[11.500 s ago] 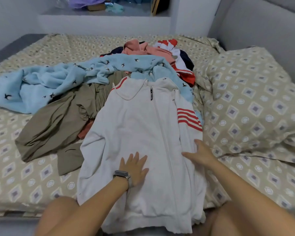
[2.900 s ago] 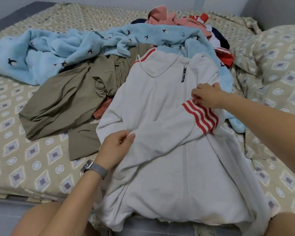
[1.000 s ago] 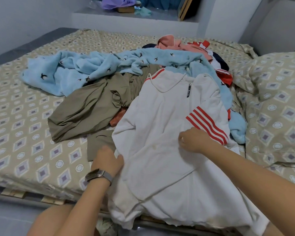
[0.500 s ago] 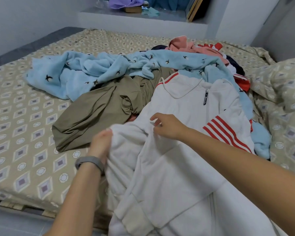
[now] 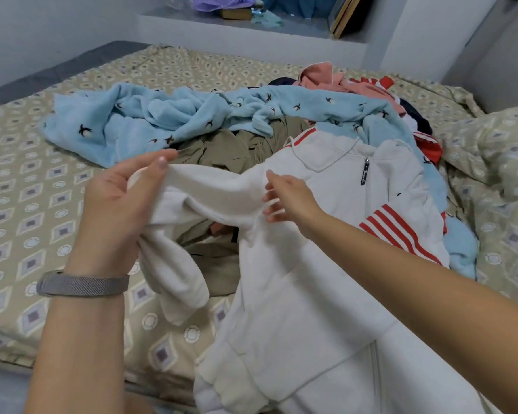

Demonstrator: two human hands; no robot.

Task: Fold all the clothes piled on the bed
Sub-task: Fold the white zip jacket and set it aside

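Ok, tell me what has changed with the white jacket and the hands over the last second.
The left hand has gripped the white jacket's plain sleeve and lifted it off the bed, stretched out leftward. The right hand left the striped sleeve and now rests open at the shoulder. The striped sleeve stays folded across the chest; the blue robe and olive garment haven't moved.

zip jacket [image 5: 296,279]: white, red sleeve stripes
blanket [image 5: 150,121]: light blue, small dark birds
trousers [image 5: 231,150]: olive
bedsheet [image 5: 21,204]: beige, grey-and-white diamonds and circles
watch strap [image 5: 83,285]: grey
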